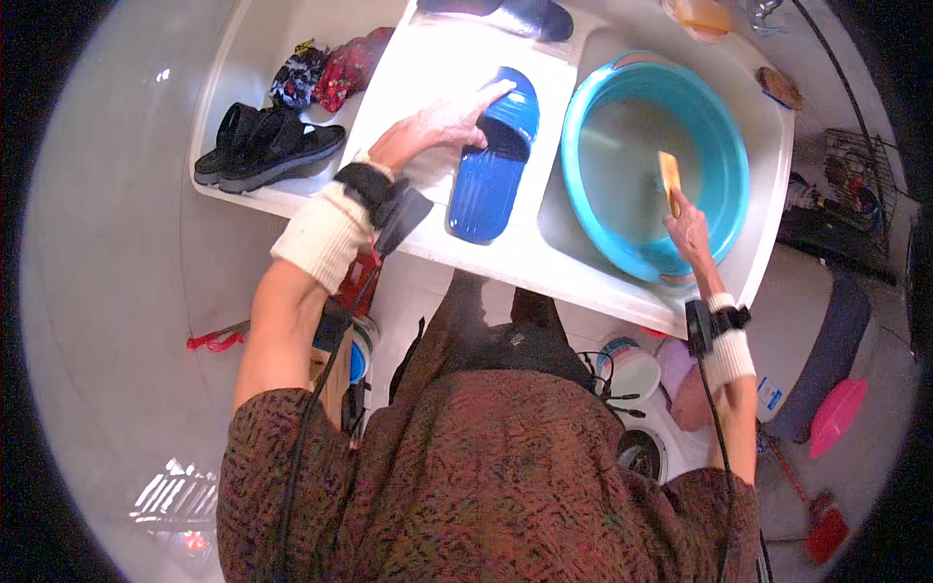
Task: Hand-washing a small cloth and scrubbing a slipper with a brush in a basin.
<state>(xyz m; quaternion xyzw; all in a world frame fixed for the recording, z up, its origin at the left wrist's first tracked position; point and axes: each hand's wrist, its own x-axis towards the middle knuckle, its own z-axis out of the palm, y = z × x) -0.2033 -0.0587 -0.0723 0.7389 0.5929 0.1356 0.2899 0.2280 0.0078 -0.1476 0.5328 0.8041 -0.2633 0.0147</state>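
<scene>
A blue slide slipper point(486, 194) lies on the white ledge between the two basins of the sink, its toe strap at the far end. My left hand point(452, 121) grips it at the strap, thumb by the strap's opening and fingers over the top. My right hand point(688, 231) is closed around a narrow tan wooden brush point(669, 170); its bristles do not show. This hand is above the turquoise tub point(573, 165), which holds cloudy water and stands in the right basin.
Black sandals point(277, 146) and patterned red and dark cloth point(350, 73) lie in the left basin. Another dark slipper pair point(515, 17) sits at the ledge's far end. A brown brush point(779, 89) rests on the right rim; a yellowish container point(702, 15) stands behind the tub.
</scene>
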